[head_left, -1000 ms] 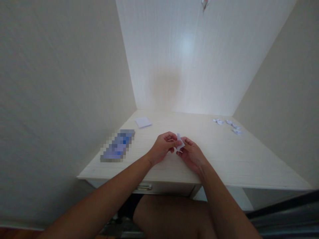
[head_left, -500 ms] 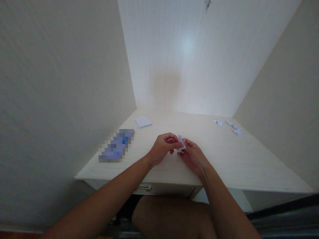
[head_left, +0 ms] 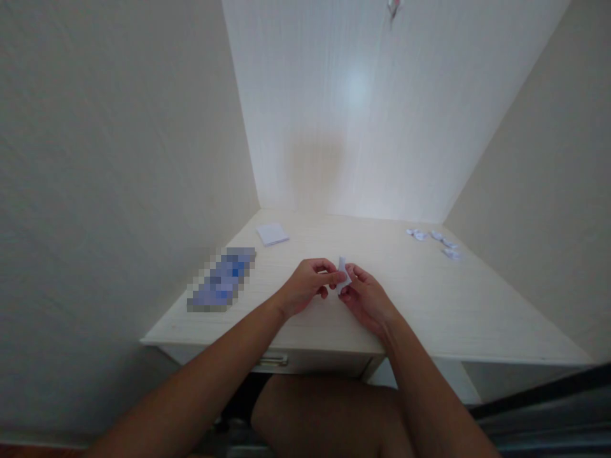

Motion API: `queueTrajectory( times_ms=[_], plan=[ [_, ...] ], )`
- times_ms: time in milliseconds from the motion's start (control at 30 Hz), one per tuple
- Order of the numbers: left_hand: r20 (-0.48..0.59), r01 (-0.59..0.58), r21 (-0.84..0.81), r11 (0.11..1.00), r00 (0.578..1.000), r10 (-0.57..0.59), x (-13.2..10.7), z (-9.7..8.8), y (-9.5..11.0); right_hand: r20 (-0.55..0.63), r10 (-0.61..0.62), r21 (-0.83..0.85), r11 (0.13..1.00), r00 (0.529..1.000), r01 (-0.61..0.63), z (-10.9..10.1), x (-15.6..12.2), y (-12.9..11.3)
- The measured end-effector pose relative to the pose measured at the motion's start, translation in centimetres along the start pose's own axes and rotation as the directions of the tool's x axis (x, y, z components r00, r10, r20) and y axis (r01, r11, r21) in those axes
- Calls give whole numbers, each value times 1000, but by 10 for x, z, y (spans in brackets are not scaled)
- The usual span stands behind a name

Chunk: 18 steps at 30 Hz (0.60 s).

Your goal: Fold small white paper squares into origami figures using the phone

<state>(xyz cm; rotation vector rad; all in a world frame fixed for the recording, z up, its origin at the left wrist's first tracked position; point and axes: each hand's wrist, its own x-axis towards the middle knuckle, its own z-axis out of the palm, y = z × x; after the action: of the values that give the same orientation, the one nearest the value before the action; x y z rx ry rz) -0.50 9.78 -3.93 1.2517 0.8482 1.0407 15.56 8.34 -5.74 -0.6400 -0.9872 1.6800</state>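
Between my two hands, just above the desk, is a small folded piece of white paper. Its narrow tip points up and its lower part flares out. My left hand pinches it from the left, with the thumb lying over its front. From the right, my right hand grips its other edge between thumb and fingers. Some fingertips are hidden behind the paper.
A square stack of white paper lies at the back left of the pale desk. Several small folded white pieces rest at the back right. A blurred-out bluish flat item is at the left. Walls enclose three sides.
The paper has turned a little between my fingers, and its tip now stands more upright. Both hands stay closed on it in nearly the same place. The view has shifted slightly.
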Motion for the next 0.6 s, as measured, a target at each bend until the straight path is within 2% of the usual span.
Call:
queueTrajectory(
  times_ms=[333, 600],
  plan=[
    [51, 13, -29, 999, 999, -11, -2, -1, 2, 7, -23, 11, 1000, 1000, 23, -3, 0, -1],
    [94, -9, -58, 998, 996, 14, -2, -5, 1, 17, -38, -50, 998, 999, 39, -2, -3, -3]
  ],
)
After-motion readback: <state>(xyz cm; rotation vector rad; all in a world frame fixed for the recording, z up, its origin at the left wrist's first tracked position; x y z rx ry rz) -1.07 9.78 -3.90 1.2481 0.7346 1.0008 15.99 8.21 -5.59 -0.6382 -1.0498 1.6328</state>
